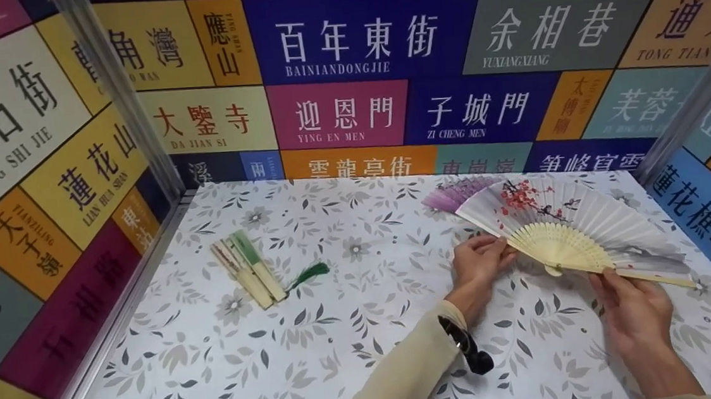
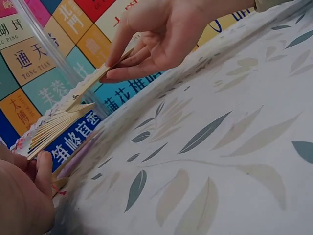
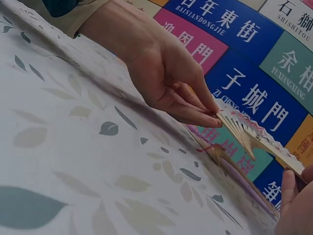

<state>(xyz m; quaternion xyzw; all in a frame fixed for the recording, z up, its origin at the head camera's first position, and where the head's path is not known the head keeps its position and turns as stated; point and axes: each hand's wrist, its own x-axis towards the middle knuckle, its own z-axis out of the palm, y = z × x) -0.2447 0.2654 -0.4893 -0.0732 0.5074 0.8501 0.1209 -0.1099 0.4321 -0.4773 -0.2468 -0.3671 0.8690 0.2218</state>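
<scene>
A folding fan (image 1: 606,205), spread wide, has pale paper leaves painted with red blossoms and a bird, over pierced cream ribs. My left hand (image 1: 481,262) pinches its left outer rib between thumb and fingers. At the opposite outer rib, my right hand (image 1: 637,307) grips with thumb and fingertips. In the left wrist view the fan's ribs (image 2: 58,129) are seen edge-on, tilted above the cloth. Behind it a purple fan (image 1: 441,199) lies spread on the table, mostly covered in the head view. The right wrist view shows a reddish tassel (image 3: 212,147) beside that purple fan.
Two folded fans (image 1: 250,277) lie side by side on the left of the table, a green tassel (image 1: 310,274) trailing from one. A floral cloth covers the table (image 1: 354,339). Panels of coloured street-name signs (image 1: 374,39) stand behind and at both sides.
</scene>
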